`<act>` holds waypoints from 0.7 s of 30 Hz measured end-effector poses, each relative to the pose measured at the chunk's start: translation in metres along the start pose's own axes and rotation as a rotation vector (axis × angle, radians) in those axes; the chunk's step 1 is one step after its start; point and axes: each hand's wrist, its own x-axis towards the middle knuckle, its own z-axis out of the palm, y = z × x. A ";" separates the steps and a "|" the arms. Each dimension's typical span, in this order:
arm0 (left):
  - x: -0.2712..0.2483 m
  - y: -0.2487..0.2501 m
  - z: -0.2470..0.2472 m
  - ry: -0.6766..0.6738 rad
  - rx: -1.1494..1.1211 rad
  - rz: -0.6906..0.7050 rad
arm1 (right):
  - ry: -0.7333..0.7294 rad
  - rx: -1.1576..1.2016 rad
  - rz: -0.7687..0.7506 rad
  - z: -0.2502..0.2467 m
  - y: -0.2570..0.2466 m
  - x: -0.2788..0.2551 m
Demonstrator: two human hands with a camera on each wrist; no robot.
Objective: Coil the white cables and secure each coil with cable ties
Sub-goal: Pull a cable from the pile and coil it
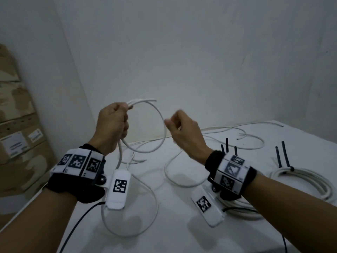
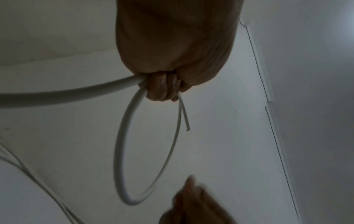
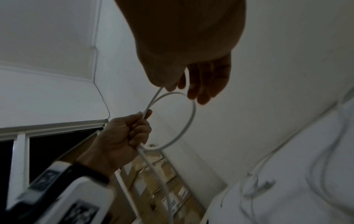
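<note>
- Left hand [image 1: 113,125] is gripping the white cable [image 1: 162,115] in a fist, holding one loop up off the table [image 1: 182,234], with the short cut end poking out toward 1 o'clock.
- Right hand [image 1: 184,130] is sitting at the loop's 3 o'clock, fingers curled; it's blurry, so I can't tell if it's actually pinching the cable or just touching it.
- I'm guessing the cable's light and springy, stiff enough to hold a round loop but wanting to pop open, so grab where the turns cross.
- The rest is trailing down across the table toward 6 o'clock.
- Head view is showing a tied coil [image 1: 306,181] with black cable ties [image 1: 284,156] at 4 o'clock; wrist views aren't.
- Right wrist view is showing stacked boxes [image 3: 164,181] and the left fingers [image 3: 141,125] wrapped round the strands.
</note>
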 end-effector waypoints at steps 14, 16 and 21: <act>-0.017 0.007 -0.040 0.106 -0.124 0.011 | -0.931 -0.781 0.265 0.088 0.033 -0.072; -0.018 0.004 -0.051 0.119 -0.135 -0.014 | -0.991 -0.760 0.304 0.091 0.030 -0.063; -0.013 -0.007 -0.084 0.136 -0.107 -0.061 | -0.813 -0.321 0.429 0.081 0.030 -0.034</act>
